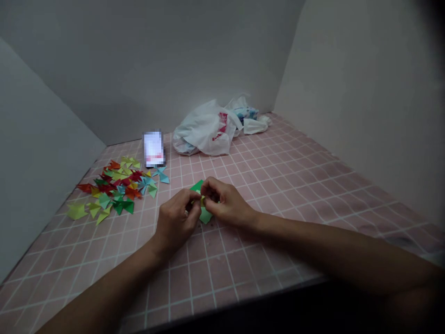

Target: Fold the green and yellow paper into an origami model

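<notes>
A small green paper piece [205, 214] lies on the pink checked tabletop [278, 185] near the middle. Both hands meet over it. My left hand [177, 220] has its fingers curled and pinches the paper's left side. My right hand [224, 202] is closed too, with fingertips pressing the paper's top fold. A bit of yellow shows between the fingertips. Most of the paper is hidden under the fingers.
A pile of several folded coloured paper shapes [114, 188] lies to the left. Behind it stands a small blurred card or packet [153, 148]. A white plastic bag [206, 130] and crumpled wrappers [252, 118] sit at the back. Grey walls enclose the table on three sides.
</notes>
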`<action>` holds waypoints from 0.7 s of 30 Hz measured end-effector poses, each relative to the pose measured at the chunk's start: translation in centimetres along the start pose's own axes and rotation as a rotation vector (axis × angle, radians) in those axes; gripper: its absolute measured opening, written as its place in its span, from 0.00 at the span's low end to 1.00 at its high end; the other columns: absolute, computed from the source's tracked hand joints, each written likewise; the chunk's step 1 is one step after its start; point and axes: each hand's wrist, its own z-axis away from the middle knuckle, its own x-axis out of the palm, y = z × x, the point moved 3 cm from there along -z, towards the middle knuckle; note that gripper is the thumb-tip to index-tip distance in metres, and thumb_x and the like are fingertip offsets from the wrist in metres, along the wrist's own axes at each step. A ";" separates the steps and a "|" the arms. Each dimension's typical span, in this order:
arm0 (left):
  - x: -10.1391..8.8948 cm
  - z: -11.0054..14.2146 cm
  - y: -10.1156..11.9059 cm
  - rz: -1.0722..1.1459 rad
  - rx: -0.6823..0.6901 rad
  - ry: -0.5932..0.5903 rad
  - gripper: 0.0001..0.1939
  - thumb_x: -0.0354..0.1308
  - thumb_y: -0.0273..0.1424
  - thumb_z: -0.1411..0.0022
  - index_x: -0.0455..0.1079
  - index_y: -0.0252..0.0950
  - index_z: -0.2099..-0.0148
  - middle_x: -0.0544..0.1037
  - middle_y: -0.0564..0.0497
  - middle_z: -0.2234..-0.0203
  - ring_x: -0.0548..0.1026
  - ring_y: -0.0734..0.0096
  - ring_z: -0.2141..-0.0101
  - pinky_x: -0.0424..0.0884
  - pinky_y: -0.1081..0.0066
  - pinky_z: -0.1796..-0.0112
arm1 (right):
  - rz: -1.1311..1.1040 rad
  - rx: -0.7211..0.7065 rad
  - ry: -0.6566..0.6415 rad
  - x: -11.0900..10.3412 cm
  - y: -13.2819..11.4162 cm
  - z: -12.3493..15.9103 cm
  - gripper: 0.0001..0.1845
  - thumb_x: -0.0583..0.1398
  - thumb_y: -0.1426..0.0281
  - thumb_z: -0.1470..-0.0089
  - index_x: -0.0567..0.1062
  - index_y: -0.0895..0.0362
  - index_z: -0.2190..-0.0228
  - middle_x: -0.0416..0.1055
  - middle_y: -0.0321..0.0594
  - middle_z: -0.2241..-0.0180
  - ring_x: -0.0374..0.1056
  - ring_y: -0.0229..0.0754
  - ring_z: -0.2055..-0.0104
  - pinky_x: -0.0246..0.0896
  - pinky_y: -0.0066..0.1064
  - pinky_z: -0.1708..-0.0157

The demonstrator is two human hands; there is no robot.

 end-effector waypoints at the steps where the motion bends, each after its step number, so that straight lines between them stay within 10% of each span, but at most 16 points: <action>1: 0.0 0.0 0.1 -0.010 0.015 -0.006 0.04 0.57 0.27 0.39 0.73 0.39 0.65 0.78 0.52 0.73 0.74 0.69 0.73 0.68 0.70 0.69 | 0.025 -0.009 0.013 0.0 -0.1 0.1 0.05 0.56 0.77 0.51 0.66 0.55 0.71 0.64 0.31 0.74 0.59 0.35 0.73 0.52 0.29 0.72; 11: -0.1 -0.1 -0.5 0.115 -0.109 0.033 0.02 0.58 0.28 0.38 0.72 0.39 0.62 0.77 0.53 0.74 0.76 0.70 0.75 0.69 0.70 0.70 | 0.023 -0.095 0.068 -0.5 -0.8 0.2 0.04 0.56 0.76 0.50 0.68 0.56 0.72 0.66 0.33 0.73 0.61 0.36 0.71 0.54 0.30 0.70; 21: -0.3 -0.2 -0.2 -0.016 0.132 0.086 0.04 0.56 0.24 0.36 0.71 0.37 0.61 0.76 0.53 0.72 0.76 0.73 0.73 0.72 0.73 0.70 | -0.251 0.151 -0.070 -0.3 0.5 -0.5 0.10 0.63 0.64 0.47 0.69 0.56 0.68 0.65 0.32 0.74 0.61 0.35 0.73 0.57 0.27 0.74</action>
